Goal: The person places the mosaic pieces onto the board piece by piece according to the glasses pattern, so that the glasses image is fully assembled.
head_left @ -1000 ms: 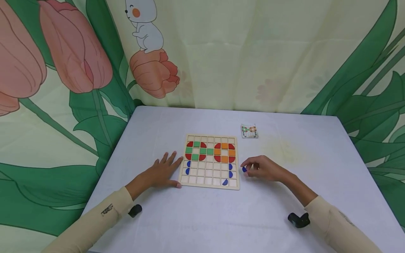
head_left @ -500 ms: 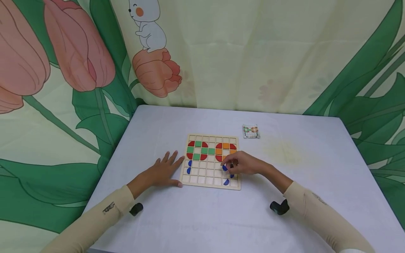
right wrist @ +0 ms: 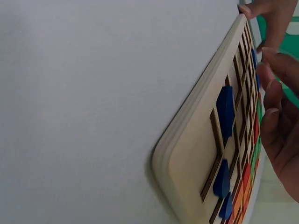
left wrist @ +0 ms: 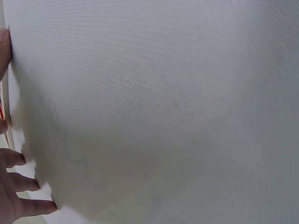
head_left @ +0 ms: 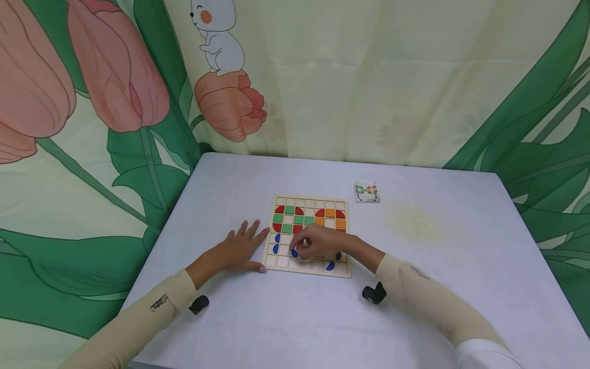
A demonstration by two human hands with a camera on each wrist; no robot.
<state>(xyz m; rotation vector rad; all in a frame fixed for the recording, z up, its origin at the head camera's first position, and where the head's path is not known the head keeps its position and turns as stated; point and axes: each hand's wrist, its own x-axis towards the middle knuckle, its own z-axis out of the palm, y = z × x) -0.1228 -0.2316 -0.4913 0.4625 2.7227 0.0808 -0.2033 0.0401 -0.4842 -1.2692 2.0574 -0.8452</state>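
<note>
A square wooden grid board [head_left: 306,201] lies on the table, set with red, green, orange and blue pieces. My right hand [head_left: 319,241] reaches over its lower middle and pinches a blue half-round piece [head_left: 295,253] between thumb and fingers. Two more blue pieces [head_left: 275,248] sit in the leftmost column. Near the lower right corner lies another blue piece [head_left: 330,266], tilted in its cell; in the right wrist view several blue pieces [right wrist: 225,112] line that side. My left hand [head_left: 236,251] is spread flat on the table, index finger and thumb at the board's left edge.
A small card [head_left: 366,192] printed with a coloured grid pattern lies behind the board to the right. White cloth covers the table [head_left: 286,318]. A curtain [head_left: 332,102] with tulips and a cartoon animal hangs behind. Dark wrist cameras [head_left: 374,293] hang below both forearms.
My right hand has carried the blue piece leftward from beside the board's right edge to over its lower middle. The left hand stays in place.
</note>
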